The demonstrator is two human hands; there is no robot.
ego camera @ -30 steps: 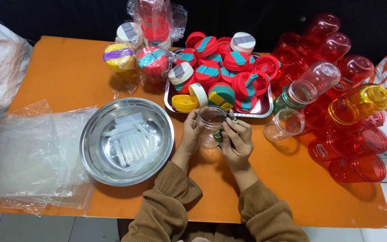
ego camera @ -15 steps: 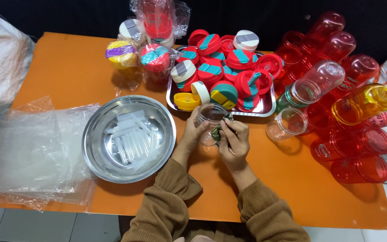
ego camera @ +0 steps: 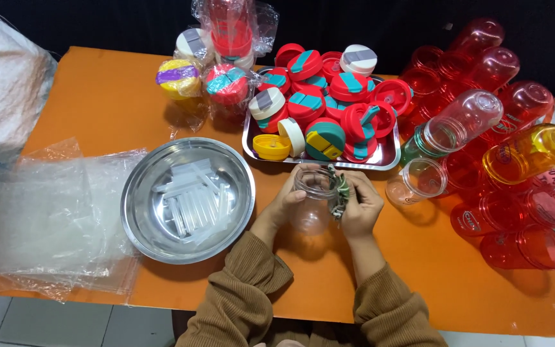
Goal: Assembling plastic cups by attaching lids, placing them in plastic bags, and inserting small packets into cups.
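Note:
My left hand (ego camera: 288, 200) grips a clear plastic bottle (ego camera: 311, 199) by its side, mouth pointing away from me, just above the orange table (ego camera: 85, 103). My right hand (ego camera: 361, 205) is at the bottle's neck, pinching a dark green strap (ego camera: 338, 191) that hangs against the rim. Both hands sit just in front of the metal tray (ego camera: 387, 157), which holds several lids in red, teal, yellow and white.
A round steel bowl (ego camera: 139, 193) with clear plastic straws lies to the left. Clear plastic bags (ego camera: 40, 218) cover the table's left side. Red, clear and yellow bottles (ego camera: 509, 154) are piled on the right. Wrapped lids (ego camera: 226, 83) stand at the back.
The hands have stayed in place; my right hand's fingers have worked the green strap closer around the bottle's neck. The camera has shifted slightly.

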